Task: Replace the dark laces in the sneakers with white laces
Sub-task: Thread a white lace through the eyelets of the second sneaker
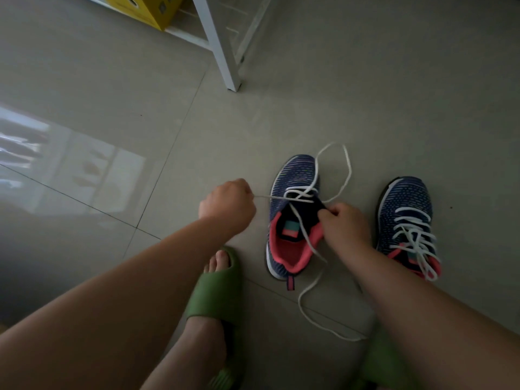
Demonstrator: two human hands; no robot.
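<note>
White flat cotton lace (302, 235) runs only through the lowest eyelets of the navy knit sneaker with the coral-pink lining (292, 220), which stands on the grey tiled floor (281, 108). Just left of that sneaker, the left hand (228, 206) is fisted round one lace end, drawing it taut sideways. At its right edge, the right hand (346, 223) pinches the dark tongue. Right of it stands the fully laced matching sneaker (408, 220). Better, I think, to even both ends before crossing upward, keeping the lace flat and the tongue steady; the long loose loop near the green slide sandal (216, 288) could snag.
</note>
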